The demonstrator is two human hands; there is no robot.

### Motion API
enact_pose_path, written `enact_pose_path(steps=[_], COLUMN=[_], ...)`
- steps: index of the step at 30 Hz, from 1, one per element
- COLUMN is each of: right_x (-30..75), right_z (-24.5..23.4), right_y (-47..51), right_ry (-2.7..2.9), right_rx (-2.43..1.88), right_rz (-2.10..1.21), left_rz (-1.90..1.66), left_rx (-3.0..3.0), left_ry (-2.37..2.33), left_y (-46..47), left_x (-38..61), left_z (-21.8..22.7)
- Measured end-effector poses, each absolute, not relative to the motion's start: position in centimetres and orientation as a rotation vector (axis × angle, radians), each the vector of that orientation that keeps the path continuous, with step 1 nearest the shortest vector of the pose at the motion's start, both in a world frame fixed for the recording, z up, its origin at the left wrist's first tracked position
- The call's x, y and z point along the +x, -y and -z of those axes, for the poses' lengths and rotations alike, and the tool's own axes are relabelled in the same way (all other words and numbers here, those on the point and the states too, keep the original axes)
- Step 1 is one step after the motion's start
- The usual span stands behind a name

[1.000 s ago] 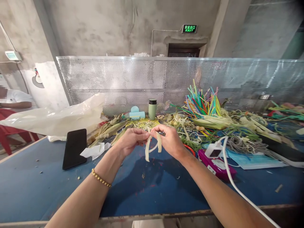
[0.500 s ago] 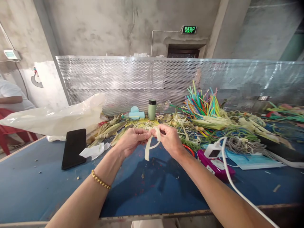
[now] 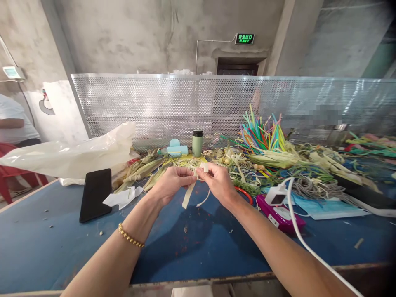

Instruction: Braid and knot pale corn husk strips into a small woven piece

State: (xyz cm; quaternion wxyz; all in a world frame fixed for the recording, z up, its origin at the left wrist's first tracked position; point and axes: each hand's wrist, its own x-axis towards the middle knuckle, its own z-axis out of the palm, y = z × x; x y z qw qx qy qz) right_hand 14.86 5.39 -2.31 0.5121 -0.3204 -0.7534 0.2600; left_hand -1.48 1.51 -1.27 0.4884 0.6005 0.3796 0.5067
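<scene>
Beyond the fingers (image 3: 187,180) a flask (image 3: 197,144) was set before a panel (image 3: 148,99), while on the table (image 3: 46,243) a phone (image 3: 95,196) and paper (image 3: 123,197) were placed to their left and a charger (image 3: 273,195) was seated on a power block (image 3: 283,215) to their right, beside a mask (image 3: 329,209).

L hand (image 3: 173,182), R hand (image 3: 219,181) pinched, nr e/o; arms (image 3: 262,235) fwd.

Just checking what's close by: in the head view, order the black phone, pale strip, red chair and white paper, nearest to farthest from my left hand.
From your left hand:
1. Pale strip: in its grip.
2. White paper: to its left.
3. Black phone: left of the paper.
4. Red chair: at the picture's left edge.
</scene>
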Motion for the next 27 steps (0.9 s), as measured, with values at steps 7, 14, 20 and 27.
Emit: enact_pose_path(steps=[7,14,20,27], right_x=[14.92,14.76,14.6,14.7], right_z=[1.96,2.33,2.75,2.43], right_y=[-5.03,-5.29,-5.5,-5.3], right_ry=[1.855,1.845,1.819,1.8], right_rx=[-0.809,-0.822,-0.845,-0.835], right_rz=[-0.444,-0.474,-0.606,-0.584], left_rz=[-1.203,-1.296,-1.326,-1.288], left_rx=[1.447,1.558,1.582,1.522], left_ry=[-0.875,-1.012,-1.01,-0.977], left_y=[-1.33,-1.29,-1.48,-1.77], left_x=[-1.25,-0.87,-0.78,-0.84], left_z=[1.15,1.09,1.39,1.81])
